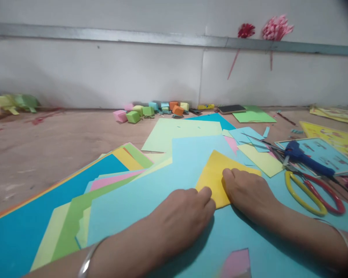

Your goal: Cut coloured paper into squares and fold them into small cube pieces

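Note:
A yellow sheet of paper (213,175) lies at a slant on light blue paper (124,204), right of the middle. My left hand (185,214) is at its lower left edge, the fingers bent and closed on the paper there. My right hand (246,189) rests on the sheet's right part with its fingers curled and pressed together on it. Both thumbs are largely hidden. Scissors with one yellow and one red handle (306,191) lie to the right of my right hand.
Layered coloured sheets (58,197) spread to the left. A blue-handled glue gun (307,158) and paper scraps lie at right, near printed cards (333,139). Small paper cubes (133,116), a glue stick (205,107) and a phone (231,109) line the wall. A pink piece (237,262) is in front.

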Tool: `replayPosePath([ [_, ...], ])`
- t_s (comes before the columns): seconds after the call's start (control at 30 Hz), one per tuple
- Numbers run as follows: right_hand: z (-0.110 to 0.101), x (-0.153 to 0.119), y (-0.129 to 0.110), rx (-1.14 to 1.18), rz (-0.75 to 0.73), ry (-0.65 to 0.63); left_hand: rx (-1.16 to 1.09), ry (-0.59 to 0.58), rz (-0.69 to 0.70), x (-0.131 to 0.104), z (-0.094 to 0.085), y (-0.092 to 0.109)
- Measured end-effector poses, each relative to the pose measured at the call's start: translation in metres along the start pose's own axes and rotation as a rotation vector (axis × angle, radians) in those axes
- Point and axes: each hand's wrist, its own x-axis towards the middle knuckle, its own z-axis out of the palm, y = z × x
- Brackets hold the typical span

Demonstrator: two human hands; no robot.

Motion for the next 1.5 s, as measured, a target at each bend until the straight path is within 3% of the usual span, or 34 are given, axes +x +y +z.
replayPosePath([
  [0.13,-0.008,0.002,-0.003,0.036,0.033,-0.125,-0.011,0.014,-0.056,0.019,0.001,-0.008],
  [0.37,-0.004,-0.001,0.018,0.043,0.076,-0.127,0.117,0.025,-0.031,0.012,0.008,-0.007],
  [0.53,-0.003,-0.017,0.04,-0.04,0.113,-0.181,0.05,0.001,-0.013,0.014,0.01,-0.011],
  [0.73,-0.008,-0.022,0.046,-0.119,0.06,-0.233,0.038,0.015,0.002,0.015,0.015,-0.015],
  [0.9,-0.024,-0.013,0.059,-0.214,0.08,-0.137,0.04,0.018,0.009,0.015,0.015,-0.014],
  [1.0,-0.026,0.003,0.05,-0.093,0.035,-0.025,0.047,0.026,0.01,0.016,0.012,-0.014],
  [1.1,-0.012,0.02,0.031,0.124,-0.04,-0.043,0.057,-0.005,0.007,0.017,0.004,-0.013],
  [1.27,0.016,0.029,0.019,0.223,-0.032,-0.043,-0.007,0.003,0.096,0.03,-0.007,-0.007],
  [1.37,0.018,0.027,0.022,0.249,-0.043,-0.039,0.005,0.069,0.186,0.043,-0.002,-0.001],
  [1.5,0.015,0.026,0.024,0.276,-0.056,-0.046,0.054,0.093,0.193,0.042,0.008,0.004],
])
